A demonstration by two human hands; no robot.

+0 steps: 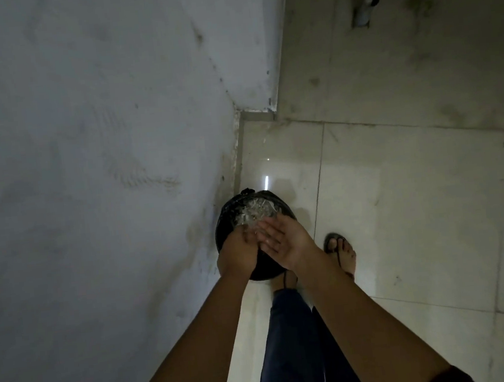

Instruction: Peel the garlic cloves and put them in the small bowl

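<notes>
Both my hands are held out over a black bin (240,210) lined with a dark bag, which stands on the floor against the wall. Pale papery garlic skins (256,213) lie heaped inside the bin. My right hand (283,240) is flat with the palm up and fingers straight, just above the bin's rim. My left hand (238,252) is beside it, fingers loosely bent toward the right palm, and I see nothing gripped in it. No garlic cloves or small bowl are in view.
A grey plastered wall (89,175) runs along the left, close to the bin. Glossy pale floor tiles (400,207) spread to the right. My sandalled foot (341,251) and dark trouser leg (290,341) are just behind the bin. A pipe (365,10) is at the far right.
</notes>
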